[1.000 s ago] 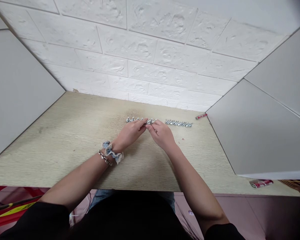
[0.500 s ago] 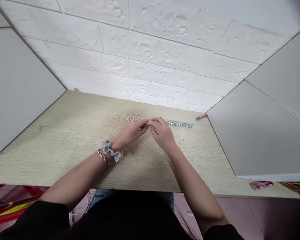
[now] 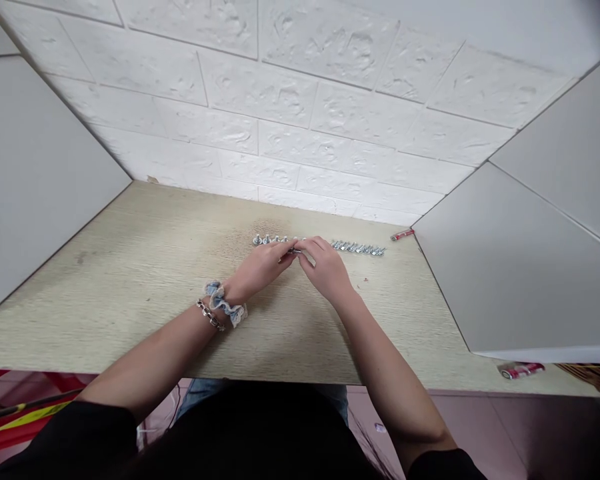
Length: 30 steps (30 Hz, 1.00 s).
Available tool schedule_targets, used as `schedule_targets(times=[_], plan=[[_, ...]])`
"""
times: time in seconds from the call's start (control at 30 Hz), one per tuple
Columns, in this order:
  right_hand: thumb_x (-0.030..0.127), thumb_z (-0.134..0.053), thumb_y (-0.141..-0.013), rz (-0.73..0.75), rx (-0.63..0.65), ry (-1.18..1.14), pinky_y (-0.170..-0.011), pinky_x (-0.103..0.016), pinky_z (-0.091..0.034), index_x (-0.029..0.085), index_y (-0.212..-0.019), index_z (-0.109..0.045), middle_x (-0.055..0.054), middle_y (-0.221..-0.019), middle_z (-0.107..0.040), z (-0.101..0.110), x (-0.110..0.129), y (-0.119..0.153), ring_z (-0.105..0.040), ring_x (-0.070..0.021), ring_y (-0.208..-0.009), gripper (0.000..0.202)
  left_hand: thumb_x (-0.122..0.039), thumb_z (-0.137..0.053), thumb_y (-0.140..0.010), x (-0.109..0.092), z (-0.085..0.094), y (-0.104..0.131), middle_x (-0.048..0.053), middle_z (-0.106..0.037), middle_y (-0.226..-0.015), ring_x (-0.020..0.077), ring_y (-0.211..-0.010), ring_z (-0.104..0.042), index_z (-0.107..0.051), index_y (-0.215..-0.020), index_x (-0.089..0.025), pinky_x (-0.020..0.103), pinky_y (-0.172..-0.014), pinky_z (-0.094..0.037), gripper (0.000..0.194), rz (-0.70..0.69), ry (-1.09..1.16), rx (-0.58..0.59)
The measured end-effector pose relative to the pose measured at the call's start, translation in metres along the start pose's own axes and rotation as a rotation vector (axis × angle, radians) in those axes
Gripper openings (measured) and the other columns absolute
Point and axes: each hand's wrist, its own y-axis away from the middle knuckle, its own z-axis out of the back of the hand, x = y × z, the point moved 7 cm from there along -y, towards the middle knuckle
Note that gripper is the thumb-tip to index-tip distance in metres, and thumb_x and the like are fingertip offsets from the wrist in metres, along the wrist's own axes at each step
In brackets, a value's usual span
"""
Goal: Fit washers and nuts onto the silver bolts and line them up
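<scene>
My left hand (image 3: 264,263) and my right hand (image 3: 325,268) meet over the middle of the table, fingertips pinched together. Between them is a small silvery bolt (image 3: 295,251), mostly covered by the fingers. Just behind my left hand, several metal bolts (image 3: 267,240) stand upright in a row, which runs on behind the fingertips and is partly hidden there. To the right of my right hand, several more bolts (image 3: 359,248) lie tilted side by side in a second row.
A pale wooden table (image 3: 170,233) ends at a white brick-patterned wall (image 3: 275,150), with grey panels on both sides. One red battery (image 3: 403,235) lies by the right panel. Another red battery (image 3: 523,371) is near the front right edge, beside a woven item (image 3: 587,377).
My right fingers have shifted slightly, and the bolt between the fingertips shows more. Both rows of bolts stay where they were.
</scene>
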Motion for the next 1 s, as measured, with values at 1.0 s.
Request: schedule_targets(times=[1.0], plan=[[0.029, -0.041, -0.087, -0.079, 0.006, 0.009, -0.079, -0.033, -0.041, 0.02, -0.104, -0.051, -0.006, -0.095, -0.061, 0.001, 0.0, 0.001, -0.055, -0.0195, -0.09, 0.021, -0.025, -0.045, -0.088, 0.001, 0.005, 0.0, 0.007, -0.067, -0.095, 0.0145, -0.078, -0.062, -0.052, -0.116, -0.016, 0.024, -0.067, -0.046, 0.031, 0.005, -0.011, -0.069]])
